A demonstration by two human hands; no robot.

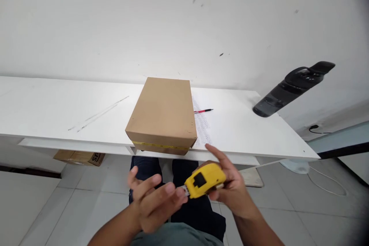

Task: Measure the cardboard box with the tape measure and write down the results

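My right hand (230, 184) is wrapped round a yellow tape measure (206, 180) with a black patch on its side, its index finger stretched out toward the shelf. A short end of the metal blade (185, 190) sticks out on the left of the case. My left hand (157, 201) has its fingertips at that blade end and seems to pinch it, with the other fingers spread. Just beyond both hands, a closed brown cardboard box (164, 107) sits at the front edge of the white shelf (72, 100). A yellow strip (161, 145) runs along the box's front face.
Right of the box, a sheet of paper with writing (203, 128) lies partly under it, with a red and black pen (204, 111) on top. A dark bottle (288, 90) stands near the shelf's right end. Another cardboard box (80, 157) is below the shelf at left.
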